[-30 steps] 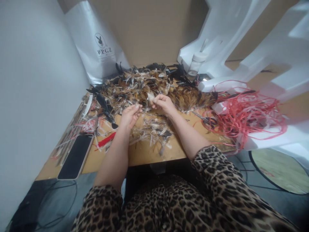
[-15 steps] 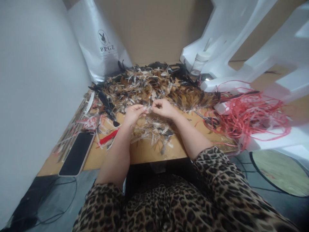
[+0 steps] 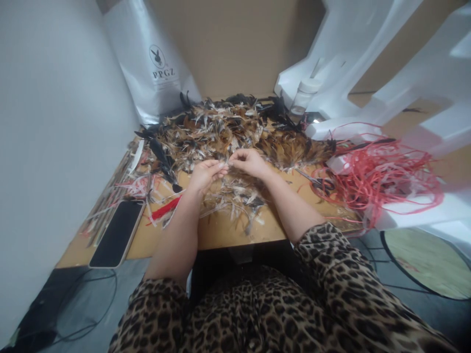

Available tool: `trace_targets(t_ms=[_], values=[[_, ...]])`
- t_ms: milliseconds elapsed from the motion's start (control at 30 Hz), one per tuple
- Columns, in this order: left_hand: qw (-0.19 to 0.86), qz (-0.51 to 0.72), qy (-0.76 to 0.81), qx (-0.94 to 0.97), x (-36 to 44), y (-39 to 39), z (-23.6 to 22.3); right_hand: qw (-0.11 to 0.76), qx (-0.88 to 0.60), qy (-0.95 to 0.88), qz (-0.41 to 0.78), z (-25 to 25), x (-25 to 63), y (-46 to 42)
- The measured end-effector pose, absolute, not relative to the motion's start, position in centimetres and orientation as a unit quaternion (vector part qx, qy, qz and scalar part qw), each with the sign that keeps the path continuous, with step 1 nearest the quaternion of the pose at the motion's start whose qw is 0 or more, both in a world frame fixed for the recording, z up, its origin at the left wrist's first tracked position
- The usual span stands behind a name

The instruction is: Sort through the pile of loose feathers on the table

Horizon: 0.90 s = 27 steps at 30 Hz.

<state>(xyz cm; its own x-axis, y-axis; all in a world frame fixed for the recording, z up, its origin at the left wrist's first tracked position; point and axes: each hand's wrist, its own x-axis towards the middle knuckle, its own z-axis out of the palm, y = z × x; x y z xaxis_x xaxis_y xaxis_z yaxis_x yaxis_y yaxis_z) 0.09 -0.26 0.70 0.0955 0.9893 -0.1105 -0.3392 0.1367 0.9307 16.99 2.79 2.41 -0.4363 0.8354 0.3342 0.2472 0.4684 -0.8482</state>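
Hands (image 3: 227, 166) nearly meeting; feather pile (image 3: 221, 127) just beyond.

On your desk (image 3: 147, 248), the feather pile (image 3: 217, 128) lies before you, the phone (image 3: 117, 234) at its left edge, the scissors (image 3: 319, 182) and ribbon tangle (image 3: 386, 176) to the right, the bag (image 3: 158, 93) behind at left.

The silvery-white bag (image 3: 158, 98) bore the letters "PPGZ" in dark print, beneath a circled rabbit-head emblem (image 3: 157, 57). Smaller lines of print under the letters were too blurred to read.
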Motion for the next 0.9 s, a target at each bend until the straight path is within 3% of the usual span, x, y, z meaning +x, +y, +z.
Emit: trace_targets(t_ms=[567, 900], values=[[0.658, 0.399, 0.436, 0.467, -0.7, -0.3, -0.4, 0.358, -0.290, -0.835, 0.299, 2.6, 17.5, 3.0], [0.661, 0.527, 0.373, 0.383, -1.5, 0.0, 0.8, 0.454, -0.368, -0.715, 0.384, 2.3, 18.7, 4.1]])
